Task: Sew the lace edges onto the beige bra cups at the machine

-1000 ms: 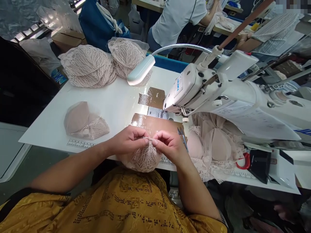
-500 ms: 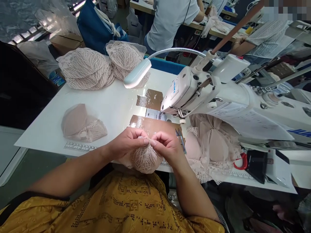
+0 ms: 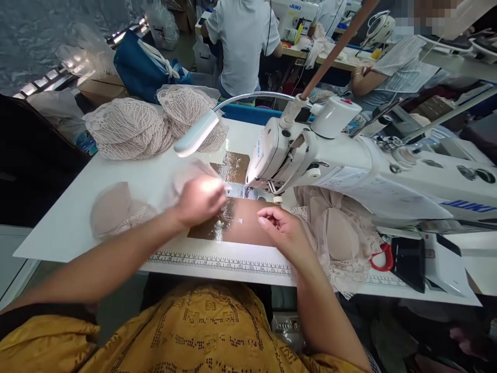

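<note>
Clock: centred on the brown sheet (image 3: pixel 248 228), 12 away from the wearer.
Lone cup, 9 o'clock: padded cup (image 3: pixel 111 207) flat on the worktop (image 3: pixel 58 228).
Lace, 10–11 o'clock: big lace stack (image 3: pixel 126 129), smaller stack (image 3: pixel 184 109) just beside it.
Left hand, 10 o'clock: hand (image 3: pixel 204 199) curled, looks clamped on a pale cup (image 3: pixel 189 173); motion blur, exact grip unclear.
Machine, 1 o'clock: sewing machine (image 3: pixel 267 150), no fabric seen at the needle.
Right hand, 3 o'clock: hand (image 3: pixel 281 225) half-curled, thumb and forefinger slightly apart, nothing visible in it.
Pile, 3 o'clock, farther out: loose cups (image 3: pixel 341 233).
Progress: two-handed work on the pale cup looks done; cup not yet laid down. Stacked vs finished: can't tell.
Delta: 0.5 s ago both hands pinched lace at the near edge; now apart, cup out left, ruler (image 3: pixel 221 264) exposed. Snips no longer seen, maybe behind the right hand.
</note>
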The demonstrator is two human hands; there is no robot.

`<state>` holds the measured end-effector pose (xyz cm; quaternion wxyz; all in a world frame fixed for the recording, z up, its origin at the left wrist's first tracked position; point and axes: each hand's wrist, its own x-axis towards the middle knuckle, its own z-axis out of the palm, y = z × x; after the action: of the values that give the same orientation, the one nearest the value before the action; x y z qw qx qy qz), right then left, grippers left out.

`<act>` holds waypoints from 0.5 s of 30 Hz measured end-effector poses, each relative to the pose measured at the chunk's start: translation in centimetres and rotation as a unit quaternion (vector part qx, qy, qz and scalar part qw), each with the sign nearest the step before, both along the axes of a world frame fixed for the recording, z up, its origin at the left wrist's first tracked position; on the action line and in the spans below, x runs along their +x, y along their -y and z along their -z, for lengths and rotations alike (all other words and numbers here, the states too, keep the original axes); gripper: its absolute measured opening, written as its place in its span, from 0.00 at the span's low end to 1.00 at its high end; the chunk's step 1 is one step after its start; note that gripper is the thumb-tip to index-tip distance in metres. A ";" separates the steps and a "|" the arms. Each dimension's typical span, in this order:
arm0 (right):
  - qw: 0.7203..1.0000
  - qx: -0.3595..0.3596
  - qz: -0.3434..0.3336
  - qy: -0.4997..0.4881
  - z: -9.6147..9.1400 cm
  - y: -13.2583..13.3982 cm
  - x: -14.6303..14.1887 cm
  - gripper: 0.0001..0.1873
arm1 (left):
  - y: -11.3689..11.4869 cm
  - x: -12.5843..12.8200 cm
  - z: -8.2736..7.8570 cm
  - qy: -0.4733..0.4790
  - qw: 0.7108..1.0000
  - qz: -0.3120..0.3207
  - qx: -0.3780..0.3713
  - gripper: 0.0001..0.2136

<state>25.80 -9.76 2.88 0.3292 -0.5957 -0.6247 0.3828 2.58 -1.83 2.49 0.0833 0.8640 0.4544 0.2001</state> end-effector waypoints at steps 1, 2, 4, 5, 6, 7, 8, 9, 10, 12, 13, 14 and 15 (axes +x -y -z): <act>1.000 0.004 -0.010 0.029 -0.1 -0.5 -0.2 0.08 | 0.1 1.8 1.2 -0.034 0.999 0.015 -0.002 0.09; 0.998 0.009 -0.020 0.058 -0.1 -1.0 -0.4 0.08 | 0.4 3.4 2.2 -0.051 0.998 0.032 -0.007 0.09; 0.993 0.026 -0.039 0.111 0.2 -1.8 -0.6 0.10 | 1.6 5.7 3.4 -0.080 0.995 0.057 -0.014 0.09; 0.989 0.039 -0.048 0.134 0.5 -2.1 -0.7 0.11 | 2.2 6.3 3.6 -0.092 0.993 0.067 -0.017 0.10; 0.985 0.053 -0.056 0.153 0.9 -2.4 -0.9 0.12 | 2.8 6.6 3.5 -0.102 0.992 0.073 -0.019 0.10; 0.981 0.065 -0.066 0.170 1.4 -2.5 -1.0 0.14 | 3.2 6.6 3.2 -0.111 0.991 0.077 -0.021 0.11; 0.976 0.075 -0.078 0.189 1.9 -2.6 -1.2 0.15 | 3.4 6.4 2.7 -0.118 0.989 0.082 -0.024 0.11; 0.969 0.082 -0.091 0.217 2.3 -2.6 -1.4 0.16 | 3.4 6.0 2.2 -0.122 0.988 0.086 -0.031 0.12; 0.958 0.085 -0.104 0.251 2.7 -2.5 -1.6 0.17 | 3.2 5.5 1.6 -0.119 0.987 0.094 -0.045 0.12; 0.930 0.091 -0.126 0.332 3.3 -2.4 -2.0 0.16 | 2.2 4.3 0.8 -0.084 0.985 0.117 -0.100 0.13; 0.915 0.096 -0.133 0.367 3.4 -2.3 -2.2 0.16 | 1.6 3.6 0.6 -0.052 0.981 0.132 -0.131 0.13; 0.902 0.102 -0.136 0.396 3.5 -2.2 -2.3 0.17 | 1.0 3.1 0.6 -0.015 0.976 0.150 -0.156 0.13; 0.892 0.107 -0.137 0.418 3.5 -2.1 -2.4 0.18 | 0.6 2.6 0.9 0.017 0.972 0.169 -0.165 0.13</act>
<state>23.45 -7.64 -0.67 0.0438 -0.5702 -0.8172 0.0710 5.16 -2.40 1.57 0.2650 0.8990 0.3273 0.1200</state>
